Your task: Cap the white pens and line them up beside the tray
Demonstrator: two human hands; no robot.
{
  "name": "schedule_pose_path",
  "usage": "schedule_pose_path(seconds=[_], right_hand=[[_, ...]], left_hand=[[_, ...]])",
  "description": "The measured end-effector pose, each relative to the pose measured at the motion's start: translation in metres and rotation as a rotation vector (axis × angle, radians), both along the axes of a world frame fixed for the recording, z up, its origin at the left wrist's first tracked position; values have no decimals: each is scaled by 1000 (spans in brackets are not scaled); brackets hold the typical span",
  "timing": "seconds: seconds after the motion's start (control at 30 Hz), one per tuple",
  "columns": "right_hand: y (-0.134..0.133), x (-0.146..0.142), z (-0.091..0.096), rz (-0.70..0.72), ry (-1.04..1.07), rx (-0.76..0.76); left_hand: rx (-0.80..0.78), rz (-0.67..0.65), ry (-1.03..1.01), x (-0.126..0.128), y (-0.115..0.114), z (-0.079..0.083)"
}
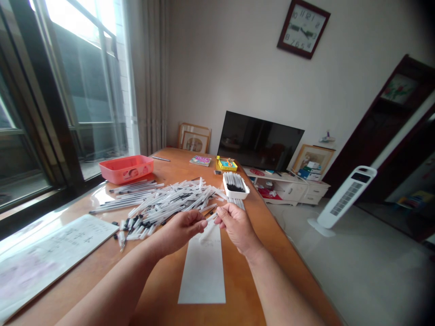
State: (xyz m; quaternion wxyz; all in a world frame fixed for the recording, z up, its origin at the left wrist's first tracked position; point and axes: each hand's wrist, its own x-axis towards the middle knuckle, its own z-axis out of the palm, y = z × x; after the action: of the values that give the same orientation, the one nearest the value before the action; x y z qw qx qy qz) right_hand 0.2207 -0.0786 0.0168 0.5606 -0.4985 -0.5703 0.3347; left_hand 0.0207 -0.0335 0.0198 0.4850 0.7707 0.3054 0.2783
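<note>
My left hand [188,230] and my right hand [237,227] meet over a strip of white paper [203,276], both with fingers pinched. A thin, whitish translucent pen barrel [211,218] spans the gap between their fingertips; its ends are hidden in the fingers. Just beyond lies a loose heap of translucent pen barrels [180,199], with black pieces among them. Small black-ended parts [136,228] are bunched left of my left hand. A white tray [241,195] beyond my right hand holds upright-leaning clear tubes and small black parts.
A red plastic basket [127,170] stands at the table's left edge, a writing booklet [50,258] nearer. Toward the far end are a colourful book [200,160], a yellow box [227,164] and a lone pen [161,159]. The table's right edge [288,246] drops to the floor.
</note>
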Motion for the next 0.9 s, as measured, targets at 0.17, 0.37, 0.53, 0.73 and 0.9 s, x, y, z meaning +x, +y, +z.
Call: schedule_pose_path(seconds=[0.17,0.37,0.53,0.73,0.9], right_hand=[[1,-2,0,-13,29,-23],[1,-10,-5,-40,117,-100],[2,-12,-7,-60,154,-93],[3,-13,-10,-71,186,-59],[4,-15,-6,-53,181,-58]], left_hand=[[-5,-18,87,0,-3,4],[119,83,72,2,3,-12],[177,155,47,3,3,-13],[51,41,28,4,0,-3],[114,76,-17,3,3,-5]])
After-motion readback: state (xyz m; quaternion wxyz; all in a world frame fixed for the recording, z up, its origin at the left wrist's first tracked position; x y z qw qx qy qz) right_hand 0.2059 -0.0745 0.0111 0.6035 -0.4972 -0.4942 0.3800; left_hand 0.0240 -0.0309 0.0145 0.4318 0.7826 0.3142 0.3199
